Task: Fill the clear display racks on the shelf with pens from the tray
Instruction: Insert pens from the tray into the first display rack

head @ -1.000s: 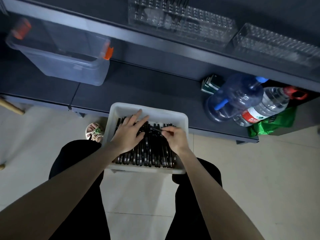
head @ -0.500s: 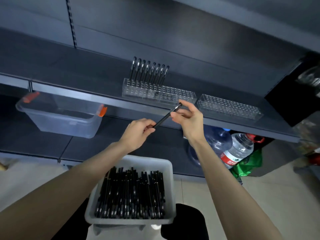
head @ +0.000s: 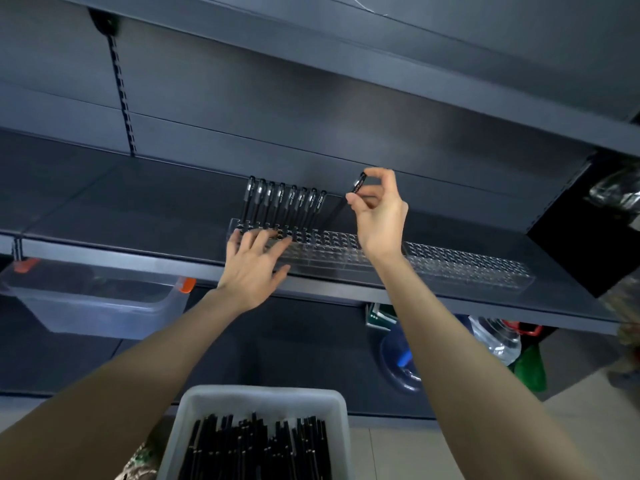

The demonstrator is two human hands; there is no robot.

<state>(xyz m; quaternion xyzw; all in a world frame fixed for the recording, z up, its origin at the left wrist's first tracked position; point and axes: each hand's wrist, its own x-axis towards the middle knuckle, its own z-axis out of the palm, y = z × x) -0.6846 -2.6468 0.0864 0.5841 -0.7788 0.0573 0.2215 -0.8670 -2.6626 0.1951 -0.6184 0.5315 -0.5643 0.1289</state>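
**One more pen poised over the left rack**

Head view. Pinched near the cap between thumb and fingertips of the right hand: a single black pen, slanted, tip aimed down at the left rack. Aimed just right of the row of standing pens along that rack's back edge. Held high on the barrel, probably to leave the tip free for finding the next open hole. Impossible to tell if already seated in a hole, with the lower barrel lost against the dark back panel.

Spread flat on the front-left part of the left rack: the left hand, fingers straight, holding nothing. Likely pressing there to keep the light plastic from sliding or tipping during insertion.

Right of the left rack, end to end with it on the shelf: a second clear rack, no pens visible in it. Below the left rack and nearest the camera: the white tray, packed with black tray pens lying lengthwise. Kept there, presumably, for a short reach at each pick. Below and left of the left rack: a clear storage box with orange latches. Below and right: water bottles.

Judging by the many open holes, still early in the job.
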